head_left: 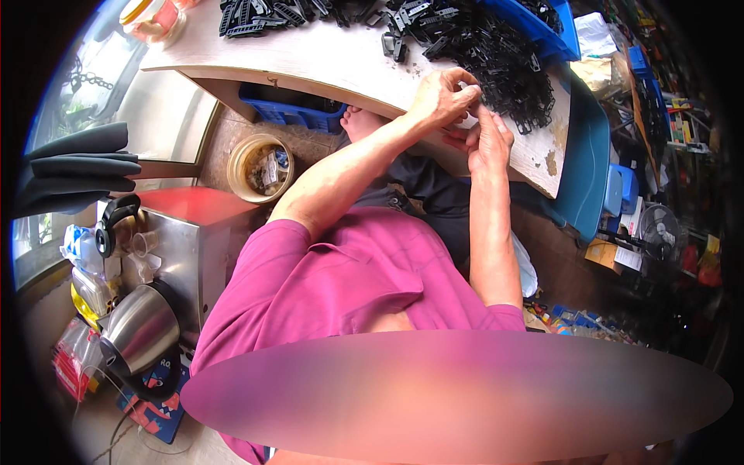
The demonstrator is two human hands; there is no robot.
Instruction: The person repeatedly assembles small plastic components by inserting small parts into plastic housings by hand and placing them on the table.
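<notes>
Both hands meet over the near edge of a pale, worn table, close to a heap of black plastic parts (508, 81). My left hand (443, 98) is closed, thumb and fingertips pinched together. Just to its right, my right hand (490, 141) has its fingers drawn together and its tips almost touching the left ones. Whatever small piece lies between the fingertips is too small and hidden to name. Another group of long black parts (260, 17) lies at the far left of the table.
A blue crate (570, 35) stands at the table's far right, beside a teal bin (585, 155). Beneath the table is a blue basket (291, 115). A round tub of scraps (234, 172) sits on the floor. At left are a steel kettle (143, 325) and a red-topped metal cabinet (186, 203).
</notes>
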